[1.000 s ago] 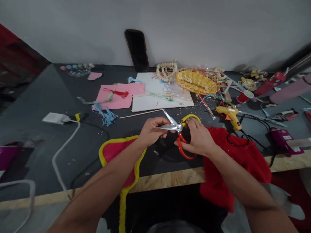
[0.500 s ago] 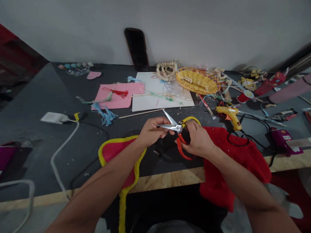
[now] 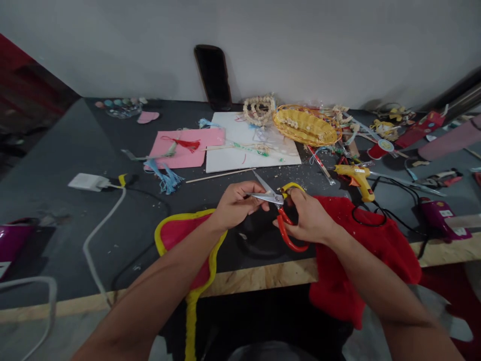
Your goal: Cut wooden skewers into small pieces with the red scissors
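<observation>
My right hand (image 3: pixel 308 213) grips a pair of scissors (image 3: pixel 276 198) with one yellow and one red handle. The metal blades are apart and point left, toward my left hand (image 3: pixel 237 204). Thumb and fingers of that hand are pinched together right at the blades; whatever lies between them is hidden or too small to make out. Under my left forearm lies a pink-red cloth piece with yellow edging (image 3: pixel 180 231). A bright red fabric (image 3: pixel 351 225) rests beneath my right wrist and hangs over the table's front edge.
Behind the hands lie a thin stick (image 3: pixel 220 175), a white board (image 3: pixel 252 159), pink paper (image 3: pixel 193 159) with tassels, and a yellow wicker basket (image 3: pixel 306 126). A yellow glue gun (image 3: pixel 358 180) is at right. A white charger (image 3: pixel 89 182) with its cable lies left. A phone (image 3: pixel 214 77) leans on the wall.
The scissors' red handle has shifted slightly right and down in my right hand. My left hand keeps its pinch in nearly the same place. The whole view has moved a little.
</observation>
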`<state>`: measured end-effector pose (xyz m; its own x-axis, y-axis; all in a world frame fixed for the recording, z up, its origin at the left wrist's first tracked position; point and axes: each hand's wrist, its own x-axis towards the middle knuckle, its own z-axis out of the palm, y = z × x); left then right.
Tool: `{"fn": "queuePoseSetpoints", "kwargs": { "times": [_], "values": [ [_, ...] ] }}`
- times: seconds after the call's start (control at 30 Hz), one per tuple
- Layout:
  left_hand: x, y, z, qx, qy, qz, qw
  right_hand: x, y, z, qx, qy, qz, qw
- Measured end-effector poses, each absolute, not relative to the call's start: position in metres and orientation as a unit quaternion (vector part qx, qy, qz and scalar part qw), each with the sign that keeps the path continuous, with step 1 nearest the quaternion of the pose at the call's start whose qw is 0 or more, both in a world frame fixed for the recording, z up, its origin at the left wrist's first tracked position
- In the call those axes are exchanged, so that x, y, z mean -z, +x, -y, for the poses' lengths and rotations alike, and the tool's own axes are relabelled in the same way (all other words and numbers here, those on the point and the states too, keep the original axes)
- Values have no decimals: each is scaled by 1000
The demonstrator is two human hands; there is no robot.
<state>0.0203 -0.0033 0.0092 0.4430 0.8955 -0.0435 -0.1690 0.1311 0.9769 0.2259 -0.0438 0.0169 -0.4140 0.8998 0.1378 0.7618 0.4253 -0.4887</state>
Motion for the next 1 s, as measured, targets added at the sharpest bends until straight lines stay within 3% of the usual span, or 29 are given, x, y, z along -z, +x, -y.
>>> {"fn": "queuePoseSetpoints", "kwargs": {
  "times": [0.43,0.73,1.0],
  "values": [
    [-10,21,4,-403,519,-340,673,-19,226,46,-250,-493,810,196],
    [-17,20,4,-343,541,-352,683,-9,226,41,-116,-491,837,211],
    [-18,19,5,-320,530,-355,701,-3,222,45,-108,-500,831,218]
  ]
}}
